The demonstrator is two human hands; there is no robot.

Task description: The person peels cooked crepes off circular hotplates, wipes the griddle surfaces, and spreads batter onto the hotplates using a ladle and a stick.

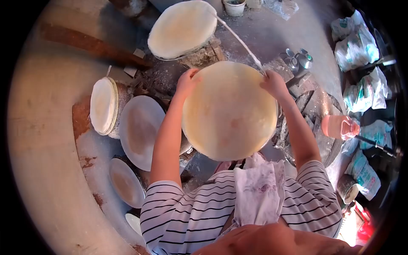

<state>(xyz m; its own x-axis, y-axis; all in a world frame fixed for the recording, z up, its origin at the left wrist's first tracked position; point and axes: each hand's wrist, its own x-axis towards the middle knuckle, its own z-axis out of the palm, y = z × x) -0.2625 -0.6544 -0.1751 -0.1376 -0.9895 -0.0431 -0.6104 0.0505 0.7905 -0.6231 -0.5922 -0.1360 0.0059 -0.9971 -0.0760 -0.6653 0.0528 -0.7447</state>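
A large round pale-yellow disc [229, 111] is held up in front of my body. My left hand [187, 81] grips its upper left rim. At the upper right rim, my right hand [274, 83] has its fingers closed on the edge. A thin white stick [240, 40] runs from near my right hand up to another round cream disc [182, 29], which rests on a rough block beyond. What lies beneath the held disc is hidden.
On the left stand a cream disc stack [103, 106] and grey round plates [141, 131], [126, 182]. To the right are a pink jug [339, 127], a metal canister [304, 61] and plastic bags [357, 46]. A white bucket [234, 7] stands at the top.
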